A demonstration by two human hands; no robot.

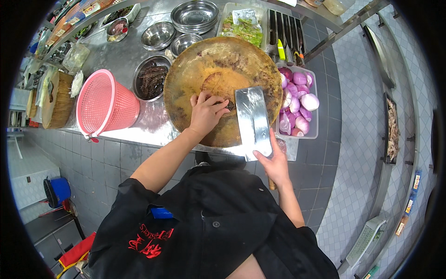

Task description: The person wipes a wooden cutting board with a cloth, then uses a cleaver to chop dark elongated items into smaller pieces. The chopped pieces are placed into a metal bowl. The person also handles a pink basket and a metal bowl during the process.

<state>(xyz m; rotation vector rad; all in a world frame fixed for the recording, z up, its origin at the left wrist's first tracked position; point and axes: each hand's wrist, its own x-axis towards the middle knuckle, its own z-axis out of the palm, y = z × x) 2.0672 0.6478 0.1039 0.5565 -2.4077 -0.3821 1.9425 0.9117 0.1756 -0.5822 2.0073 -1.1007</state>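
A thick round wooden chopping block point(223, 59) stands before me on the steel counter. My left hand point(206, 113) rests on it, its fingertips on a small dark piece of food point(230, 105). Just right of that piece lies the broad blade of a Chinese cleaver point(253, 118), reaching over the block's front edge. My right hand point(277, 162) grips the cleaver at its near end, thumb on the blade; the wooden handle point(272, 183) shows below the palm. Left of the block, a steel bowl point(136, 91) holds dark, shredded-looking food point(152, 79).
A pink plastic basket point(129, 111) stands left on the counter. To the right, a clear tub point(315, 120) holds peeled red onions point(301, 89). Steel bowls point(194, 14), a container of greens point(245, 31) and a slotted knife rack point(286, 29) stand behind the block. A metal shelf rail crosses above.
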